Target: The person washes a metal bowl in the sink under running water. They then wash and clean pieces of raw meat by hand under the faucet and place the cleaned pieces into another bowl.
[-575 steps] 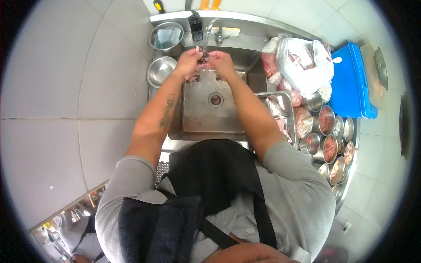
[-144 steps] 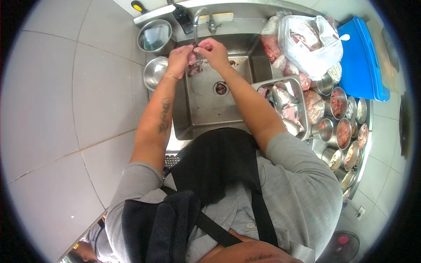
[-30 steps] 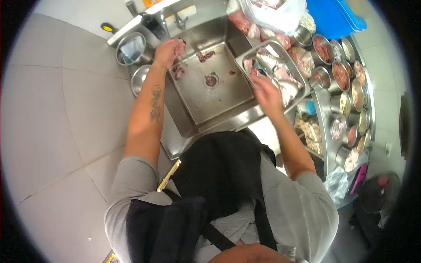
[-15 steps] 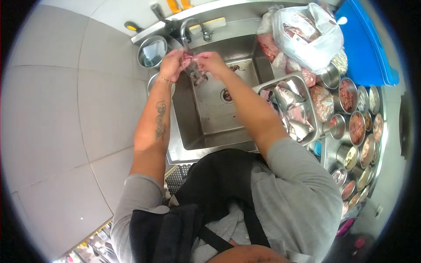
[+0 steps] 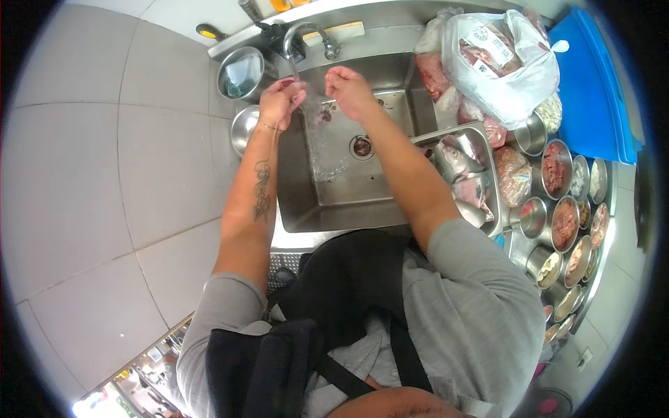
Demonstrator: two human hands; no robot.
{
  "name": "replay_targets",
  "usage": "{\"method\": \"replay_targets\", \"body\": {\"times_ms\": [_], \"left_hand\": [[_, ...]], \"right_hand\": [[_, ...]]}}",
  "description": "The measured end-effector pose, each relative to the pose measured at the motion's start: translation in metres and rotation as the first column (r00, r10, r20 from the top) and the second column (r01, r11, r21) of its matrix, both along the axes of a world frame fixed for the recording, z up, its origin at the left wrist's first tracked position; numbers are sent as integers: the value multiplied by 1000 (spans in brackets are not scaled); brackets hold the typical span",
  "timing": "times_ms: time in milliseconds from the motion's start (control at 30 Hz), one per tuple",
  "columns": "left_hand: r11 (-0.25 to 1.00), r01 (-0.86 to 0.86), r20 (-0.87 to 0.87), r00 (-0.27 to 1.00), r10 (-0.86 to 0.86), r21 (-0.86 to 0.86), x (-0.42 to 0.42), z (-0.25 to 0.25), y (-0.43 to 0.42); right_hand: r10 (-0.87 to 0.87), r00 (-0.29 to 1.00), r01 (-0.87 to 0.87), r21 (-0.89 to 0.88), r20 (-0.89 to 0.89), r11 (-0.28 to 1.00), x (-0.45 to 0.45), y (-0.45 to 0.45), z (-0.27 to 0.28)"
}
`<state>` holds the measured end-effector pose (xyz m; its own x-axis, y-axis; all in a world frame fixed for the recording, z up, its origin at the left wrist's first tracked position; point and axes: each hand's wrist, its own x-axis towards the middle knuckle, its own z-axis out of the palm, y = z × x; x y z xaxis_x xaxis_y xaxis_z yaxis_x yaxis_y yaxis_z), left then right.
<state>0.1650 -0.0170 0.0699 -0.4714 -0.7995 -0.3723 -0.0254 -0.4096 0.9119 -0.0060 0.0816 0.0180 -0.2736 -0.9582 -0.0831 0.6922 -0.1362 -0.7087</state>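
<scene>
My left hand (image 5: 281,103) is beside the running water under the curved faucet (image 5: 301,29), over the left side of the steel sink (image 5: 348,191). Its fingers are curled inward, and whatever they hold, if anything, is hidden. Apart from it, over the back of the basin, my right hand (image 5: 352,93) also has its fingers bent together; their inner side does not show. Dark reddish scraps (image 5: 326,113) lie on the sink floor between the hands. More scraps fill the drain strainer (image 5: 362,146), and water splashes across the bottom.
Fish pieces (image 5: 454,161) lie in a steel tray (image 5: 497,191) at the sink's right. Beyond are a white plastic bag (image 5: 502,87) with packed meat, a blue bin (image 5: 592,90) and several steel pots of ingredients (image 5: 563,223). Steel bowls (image 5: 244,131) stand on the left.
My hands were close together under the faucet with something pinkish between them. Now they are apart, the right one moved up and right. The water falls freely into the basin.
</scene>
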Motion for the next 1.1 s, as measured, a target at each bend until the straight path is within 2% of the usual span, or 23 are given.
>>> {"method": "replay_targets", "body": {"times_ms": [33, 167, 200, 233, 267, 300, 333, 367, 400, 433, 467, 500, 533, 567, 633, 700, 733, 800, 867, 933, 967, 1033, 1100], "left_hand": [[1000, -2, -1, 1000, 2, 1, 0, -4, -2], [997, -17, 59, 998, 13, 69, -6, 5, 3], [996, -17, 67, 998, 11, 88, -8, 8, 5], [996, -18, 66, 998, 12, 88, -9, 12, 6], [992, 8, 49, 999, -14, 129, -9, 16, 9], [985, 39, 31, 998, -45, 169, -10, 19, 10], [986, 48, 28, 998, -53, 158, -12, 19, 7], [981, 99, -1, 995, -100, 165, -10, 16, 4], [973, 143, -22, 990, -142, 181, -7, 15, 7], [973, 140, -16, 990, -139, 183, -4, 15, 8], [972, 167, 46, 983, -177, 167, -3, 18, 10], [969, 198, 108, 971, -216, 150, -4, 23, 11], [969, 200, 111, 970, -217, 145, -5, 27, 13], [973, 182, 147, 968, -203, 145, -7, 33, 16], [977, 154, 184, 966, -180, 144, -4, 37, 16], [962, 115, 16, 992, -123, 247, 3, 35, 11], [963, 111, 15, 993, -118, 245, 6, 33, 9], [973, 229, 104, 967, -231, 29, 9, 34, 11], [975, 217, 117, 968, -220, 42, 12, 41, 15], [977, 205, 132, 969, -210, 52, 17, 44, 14], [973, 222, 124, 965, -229, 70, 21, 44, 12], [968, 235, 114, 963, -244, 87, 27, 41, 11], [977, 187, 93, 976, -196, 99, 29, 48, 21]], "right_hand": [[-6, 963, 27, -74, 271, 997, -2, 3, 7], [84, 920, -2, -211, 383, 977, -19, 12, -18], [71, 997, -70, -83, 11, 994, -15, 17, -29], [99, 927, -83, 61, -361, 995, -9, 23, -40], [165, 721, -38, 199, -673, 979, -4, 30, -52], [256, 415, 60, 307, -873, 950, 1, 37, -57], [354, 55, 195, 358, -934, 913, -1, 35, -60], [344, 51, 198, 347, -938, 917, 0, 29, -53], [183, 599, 118, 312, -780, 943, 10, 25, -41], [10, 945, 73, 240, -327, 968, 18, 23, -30], [12, 947, 70, 241, -322, 968, 20, 22, -19], [83, 993, -66, 193, -83, 979, 19, 20, -8], [167, 974, -184, 109, 153, 977, 18, 16, 1], [167, 974, -183, 102, 152, 978, 18, 8, -1], [200, 976, -192, 96, -84, 977, 19, -7, -6], [203, 972, -190, 111, -116, 975, 14, -10, 7], [199, 969, -181, 127, -148, 975, 11, -11, 14], [225, 963, -207, 130, -145, 970, 9, -15, 20], [253, 957, -234, 136, -143, 963, 9, -17, 23], [304, 953, -301, 131, -8, 945, 8, -19, 24], [309, 951, -305, 132, -10, 943, 9, -19, 24], [319, 924, -302, 106, -211, 947, 9, -17, 21], [305, 911, -277, 136, -276, 951, 10, -12, 24]]}}
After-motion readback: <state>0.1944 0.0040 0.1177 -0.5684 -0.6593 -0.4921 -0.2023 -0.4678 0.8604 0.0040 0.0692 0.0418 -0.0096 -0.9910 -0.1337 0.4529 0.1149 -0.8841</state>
